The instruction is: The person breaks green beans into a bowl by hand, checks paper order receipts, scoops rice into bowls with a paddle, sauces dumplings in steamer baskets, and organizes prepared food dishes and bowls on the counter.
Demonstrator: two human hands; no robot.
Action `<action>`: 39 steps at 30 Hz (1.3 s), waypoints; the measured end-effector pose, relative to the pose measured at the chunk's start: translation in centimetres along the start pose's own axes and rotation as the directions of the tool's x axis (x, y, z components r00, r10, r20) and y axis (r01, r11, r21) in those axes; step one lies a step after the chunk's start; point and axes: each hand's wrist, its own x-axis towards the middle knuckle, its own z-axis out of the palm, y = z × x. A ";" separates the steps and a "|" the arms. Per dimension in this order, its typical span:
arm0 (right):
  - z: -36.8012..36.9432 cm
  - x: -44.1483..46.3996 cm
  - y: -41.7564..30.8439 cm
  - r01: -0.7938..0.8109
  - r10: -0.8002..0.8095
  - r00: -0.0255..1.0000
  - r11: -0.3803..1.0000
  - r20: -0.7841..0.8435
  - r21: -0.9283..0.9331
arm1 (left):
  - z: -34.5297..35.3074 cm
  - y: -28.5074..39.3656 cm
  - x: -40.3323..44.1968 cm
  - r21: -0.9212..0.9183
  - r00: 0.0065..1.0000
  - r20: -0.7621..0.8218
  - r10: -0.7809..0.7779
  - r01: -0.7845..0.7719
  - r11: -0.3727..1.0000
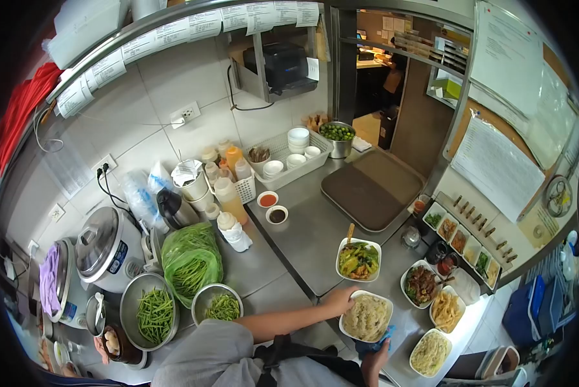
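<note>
My left hand reaches across the counter, its fingers closed on the left rim of a white squarish bowl of pale, lumpy food. Below that bowl's lower right edge, my right hand is closed around a crumpled blue cloth, which is against or very close to the rim. Just beyond stands a bowl of mixed vegetables with a wooden-looking handle sticking out. To the right are a bowl of dark meat, a bowl of fries and another bowl of pale food.
A brown tray lies at the back. Two sauce cups sit left of it. Green beans fill a metal bowl beside a green plastic bag. A rice cooker stands far left. Garnish containers line the right wall.
</note>
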 end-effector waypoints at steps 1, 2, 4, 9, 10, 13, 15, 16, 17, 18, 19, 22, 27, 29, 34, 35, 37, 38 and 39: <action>0.4 -0.2 0.4 0.030 -0.029 0.999 0.998 -0.013 0.057 | 0.3 0.2 -0.6 -0.053 0.997 -0.013 -0.074 0.073 0.996; 1.0 -0.6 0.6 0.060 -0.058 0.998 0.992 -0.026 0.112 | 1.0 -0.5 -1.0 -0.190 0.976 0.080 -0.202 0.214 0.958; 2.1 -1.3 0.6 0.088 -0.086 0.996 0.972 -0.021 0.219 | 3.0 -1.6 -2.0 -0.434 0.826 0.338 -0.451 0.562 0.704; -0.3 -0.6 1.8 -0.068 0.040 0.991 0.972 0.126 0.226 | 9.8 -5.8 -3.4 -0.484 0.618 0.772 -0.149 0.723 0.494; -2.0 -0.1 1.7 -0.204 0.162 0.953 0.968 0.255 0.147 | 9.7 -4.3 -4.0 -0.447 0.600 0.787 -0.142 0.714 0.538; -4.3 0.5 0.7 -0.315 0.310 0.877 0.948 0.366 -0.047 | 10.1 -2.4 -3.5 -0.334 0.569 0.796 -0.206 0.696 0.635; -4.9 0.4 -0.3 -0.263 0.281 0.917 0.960 0.282 -0.100 | 10.0 -2.6 -3.4 -0.207 0.535 0.809 -0.242 0.646 0.735; -5.2 0.2 -1.1 -0.244 0.268 0.933 0.962 0.240 -0.124 | 9.2 -2.5 -3.2 -0.117 0.506 0.827 -0.244 0.580 0.806; -5.7 -0.4 -2.1 -0.222 0.248 0.949 0.964 0.195 -0.147 | 9.1 -2.7 -2.9 -0.027 0.474 0.846 -0.245 0.497 0.867; -6.0 -0.8 -2.9 -0.206 0.229 0.961 0.967 0.155 -0.152 | 8.6 -3.5 -2.9 0.006 0.533 0.813 -0.236 0.398 0.918; -6.2 -1.1 -3.6 -0.191 0.213 0.970 0.966 0.115 -0.175 | 6.8 -4.1 -2.9 0.041 0.589 0.775 -0.229 0.315 0.948; -7.0 -2.3 -4.6 -0.143 0.151 0.988 0.974 0.036 -0.177 | 3.0 -6.2 -1.8 -0.014 0.879 0.394 -0.268 0.297 0.955; -6.7 -1.1 -3.1 -0.080 0.093 0.987 0.992 0.134 -0.094 | 2.1 -5.1 1.1 -0.027 0.959 0.018 0.283 -0.282 0.959; -5.7 -0.2 -1.0 -0.074 0.078 0.974 0.997 0.211 -0.025 | 1.7 -3.3 1.2 -0.133 0.987 0.146 0.065 -0.046 0.990; -1.0 0.3 4.8 -0.059 0.001 0.971 0.970 0.241 0.235 | 2.8 -2.9 2.0 -0.365 0.936 0.317 -0.153 0.269 0.891; 0.5 0.0 5.1 -0.037 -0.020 0.980 0.959 0.196 0.281 | 2.8 -2.7 2.2 -0.365 0.931 0.338 -0.137 0.264 0.893; 0.8 -0.3 5.2 -0.028 -0.031 0.987 0.933 0.156 0.360 | 2.7 -2.2 2.5 -0.362 0.925 0.359 -0.125 0.261 0.895; 0.4 -0.1 4.8 -0.049 -0.017 0.986 0.919 0.164 0.391 | 2.6 -1.9 2.4 -0.361 0.925 0.357 -0.132 0.266 0.894; 0.2 0.1 4.7 -0.070 -0.005 0.985 0.904 0.174 0.423 | 2.5 -1.7 2.2 -0.359 0.925 0.353 -0.139 0.271 0.893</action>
